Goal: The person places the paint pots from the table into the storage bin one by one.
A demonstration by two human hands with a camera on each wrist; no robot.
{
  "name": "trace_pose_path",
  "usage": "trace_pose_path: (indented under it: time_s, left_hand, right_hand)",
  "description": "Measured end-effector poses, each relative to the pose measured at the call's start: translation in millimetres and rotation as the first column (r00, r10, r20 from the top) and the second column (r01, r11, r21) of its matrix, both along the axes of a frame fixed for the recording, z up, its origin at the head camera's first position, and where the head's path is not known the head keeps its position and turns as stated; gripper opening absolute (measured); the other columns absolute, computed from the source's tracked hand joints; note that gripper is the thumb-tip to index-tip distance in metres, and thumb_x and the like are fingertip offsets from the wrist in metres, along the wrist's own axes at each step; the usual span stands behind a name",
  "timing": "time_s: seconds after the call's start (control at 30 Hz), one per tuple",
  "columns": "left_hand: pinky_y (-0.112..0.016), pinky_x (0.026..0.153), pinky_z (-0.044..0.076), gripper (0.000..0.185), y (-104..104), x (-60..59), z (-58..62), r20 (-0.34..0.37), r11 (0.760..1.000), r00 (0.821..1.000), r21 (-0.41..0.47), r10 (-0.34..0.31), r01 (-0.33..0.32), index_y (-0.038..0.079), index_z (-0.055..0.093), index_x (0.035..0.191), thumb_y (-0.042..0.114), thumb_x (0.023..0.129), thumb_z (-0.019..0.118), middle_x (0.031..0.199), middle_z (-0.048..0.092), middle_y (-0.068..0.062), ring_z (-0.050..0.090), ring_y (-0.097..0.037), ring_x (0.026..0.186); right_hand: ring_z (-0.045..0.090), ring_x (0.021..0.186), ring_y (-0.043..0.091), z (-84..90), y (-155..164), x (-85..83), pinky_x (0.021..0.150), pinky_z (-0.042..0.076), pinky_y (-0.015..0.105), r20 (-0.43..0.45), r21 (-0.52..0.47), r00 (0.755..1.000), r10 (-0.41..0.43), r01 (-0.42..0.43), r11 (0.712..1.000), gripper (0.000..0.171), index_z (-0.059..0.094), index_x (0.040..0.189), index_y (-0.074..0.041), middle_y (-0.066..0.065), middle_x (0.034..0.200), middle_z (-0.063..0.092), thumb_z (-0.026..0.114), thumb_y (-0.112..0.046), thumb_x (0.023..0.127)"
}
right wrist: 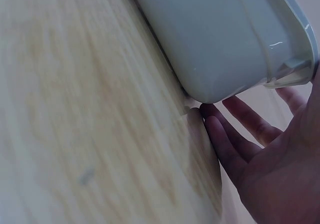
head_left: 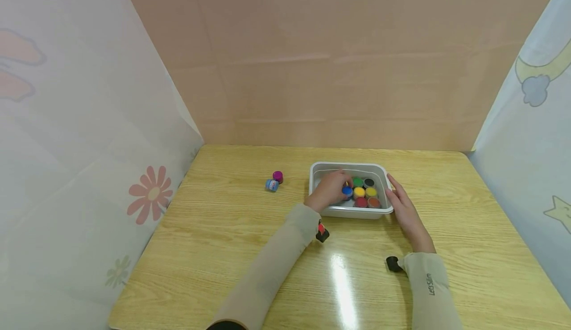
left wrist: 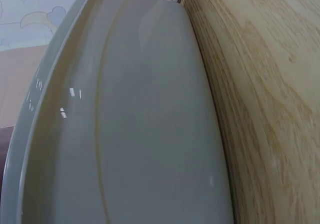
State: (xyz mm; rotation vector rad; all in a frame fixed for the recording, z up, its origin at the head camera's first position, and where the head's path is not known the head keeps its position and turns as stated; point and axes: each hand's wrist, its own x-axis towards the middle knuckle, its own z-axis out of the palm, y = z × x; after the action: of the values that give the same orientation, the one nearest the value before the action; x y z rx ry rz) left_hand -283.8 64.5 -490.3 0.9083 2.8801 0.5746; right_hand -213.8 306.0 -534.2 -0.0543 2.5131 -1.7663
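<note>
A white rectangular tray point(head_left: 357, 212) with a raised rim stands on the table. In it are several small jars with coloured lids, among them a green jar point(head_left: 358, 182), a black jar point(head_left: 369, 183), a yellow jar point(head_left: 359, 192), a red jar point(head_left: 361, 202) and an orange jar point(head_left: 373, 203). My left hand point(head_left: 329, 190) reaches over the near rim and pinches a blue jar point(head_left: 347, 191) inside; its fingertips are partly hidden. Against the tray's right end rests my right hand point(head_left: 403, 208), fingers extended. The right wrist view shows those fingers point(right wrist: 250, 119) touching the outer wall.
Left of the tray, a magenta-lidded jar point(head_left: 278, 176) and a light blue jar point(head_left: 272, 185) lie close together on the wooden table point(head_left: 214, 221). A brown paper-like backdrop point(head_left: 334, 72) rises behind, with patterned sheets at both sides.
</note>
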Motion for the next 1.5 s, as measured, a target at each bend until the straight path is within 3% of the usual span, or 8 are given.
trace_pose_path:
  time_s: [0.2,0.4,0.57,0.67,0.8,1.03,1.17,1.5]
  left_hand:
    - [-0.025,0.102,0.05,0.032,1,0.1,-1.1,-0.006,1.0,1.0,-0.013,-0.005,0.005,0.018,0.075,0.119,0.016,0.088,0.084,0.123,0.067,0.003,0.064,-0.013,0.111]
    - [-0.026,0.1,0.052,0.032,-1,3.7,2.7,-0.001,1.0,1.0,-0.017,0.013,-0.013,0.021,0.073,0.123,0.019,0.092,0.08,0.126,0.067,0.004,0.064,-0.012,0.111]
    - [-0.023,0.088,0.055,0.031,-11,7.3,10.3,0.028,0.996,0.999,0.087,0.034,-0.037,0.019,0.069,0.129,0.021,0.098,0.072,0.126,0.069,0.003,0.065,-0.011,0.109]
    - [-0.022,0.083,0.055,0.031,-22,7.5,14.7,0.034,0.983,0.996,0.163,0.081,-0.085,0.019,0.069,0.13,0.021,0.099,0.071,0.124,0.069,0.003,0.065,-0.01,0.106]
    - [-0.026,0.083,0.055,0.033,-40,4.3,16.4,-0.012,0.967,0.987,0.203,0.159,-0.154,0.021,0.068,0.132,0.021,0.099,0.071,0.12,0.067,0.001,0.065,-0.012,0.103]
    - [-0.034,0.087,0.058,0.034,-76,-4.5,12.5,-0.133,0.926,0.954,0.308,0.269,-0.218,0.018,0.067,0.133,0.021,0.099,0.071,0.124,0.068,-0.001,0.067,-0.018,0.108]
    - [-0.037,0.089,0.059,0.034,-102,-8.4,6.5,-0.144,0.894,0.931,0.362,0.334,-0.265,0.016,0.067,0.133,0.019,0.1,0.07,0.128,0.067,-0.003,0.065,-0.022,0.114]
    - [-0.049,0.097,0.054,0.046,-156,-14.8,-24.5,-0.064,0.845,0.859,0.231,0.508,-0.482,0.011,0.063,0.137,0.02,0.093,0.077,0.136,0.064,-0.014,0.063,-0.035,0.114]
  right_hand:
    - [0.022,0.153,0.048,-1.4,1,-0.2,0.12,0.018,0.072,-0.001,-0.006,1.0,-0.003,0.003,1.0,0.065,0.007,0.168,-0.031,0.022,0.171,0.019,0.035,-0.049,0.111]
    - [0.014,0.156,0.047,-2.2,1,-1.4,0.121,0.014,0.073,-0.002,-0.015,1.0,0.0,0.0,1.0,0.066,0.008,0.168,-0.031,0.016,0.174,0.011,0.036,-0.049,0.111]
    - [0.018,0.155,0.047,-1.1,-1,-0.4,0.121,0.015,0.072,0.003,-0.01,1.0,-0.004,0.004,1.0,0.065,0.009,0.167,-0.035,0.018,0.172,0.015,0.036,-0.052,0.11]
    - [0.02,0.154,0.047,-0.3,-2,0.6,0.121,0.017,0.072,0.007,-0.009,1.0,-0.009,0.009,1.0,0.065,0.01,0.167,-0.037,0.02,0.172,0.017,0.036,-0.053,0.11]
    - [0.019,0.155,0.048,1.0,-2,1.3,0.121,0.017,0.073,0.007,-0.01,1.0,-0.005,0.005,1.0,0.065,0.01,0.167,-0.037,0.019,0.173,0.014,0.036,-0.054,0.11]
    - [0.026,0.151,0.048,-0.3,-2,0.3,0.119,0.02,0.073,0.017,0.0,1.0,-0.009,0.009,1.0,0.065,0.007,0.167,-0.035,0.023,0.17,0.02,0.034,-0.053,0.11]
    - [0.032,0.146,0.047,-2.8,-1,-0.5,0.118,0.022,0.072,0.028,-0.003,1.0,-0.012,0.012,1.0,0.065,0.006,0.167,-0.034,0.027,0.166,0.026,0.033,-0.051,0.111]
    - [0.03,0.147,0.048,0.9,-2,1.0,0.119,0.02,0.074,0.029,0.01,0.999,-0.014,0.013,1.0,0.065,0.006,0.167,-0.035,0.026,0.167,0.023,0.033,-0.053,0.111]
